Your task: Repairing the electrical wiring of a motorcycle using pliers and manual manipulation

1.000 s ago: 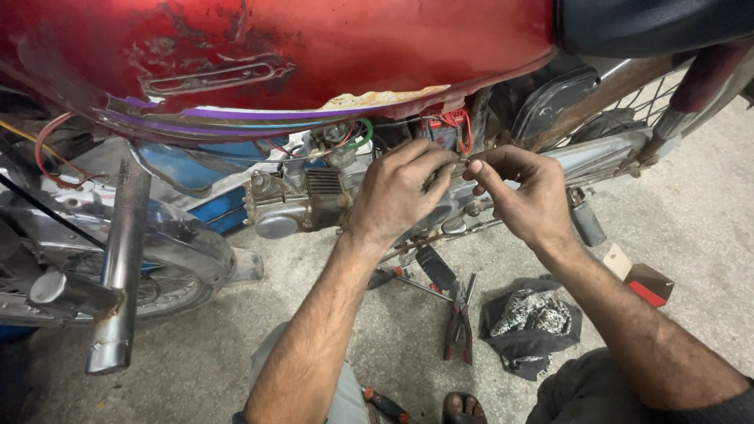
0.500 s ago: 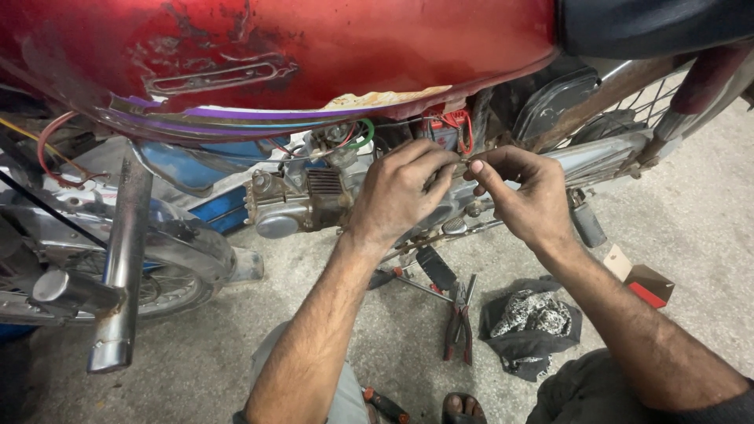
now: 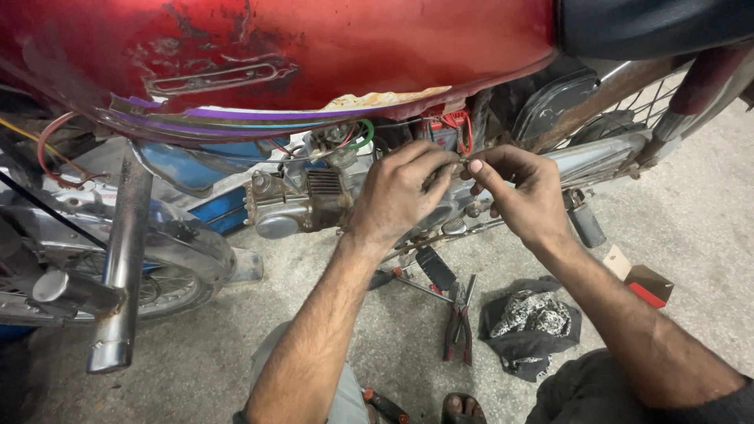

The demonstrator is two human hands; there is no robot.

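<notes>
Beside the engine [image 3: 294, 200], under the red tank [image 3: 314, 55], the left hand [image 3: 400, 192] and right hand [image 3: 522, 192] meet fingertip to fingertip, both pinching a small metal part [image 3: 463, 165]; its long axis lies roughly level, left to right. Pliers [image 3: 459, 322] lie on the floor [image 3: 691, 220] below

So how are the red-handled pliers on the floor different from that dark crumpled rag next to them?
The red-handled pliers are hard metal, long and thin; the dark crumpled rag is soft cloth, bunched into a wide lump. The pliers lie flat and straight, while the rag is folded over a pale patterned patch. The pliers sit nearer the left hand's arm, the rag nearer the right hand's. Both rest on the grey concrete floor, and no hand touches them.
</notes>
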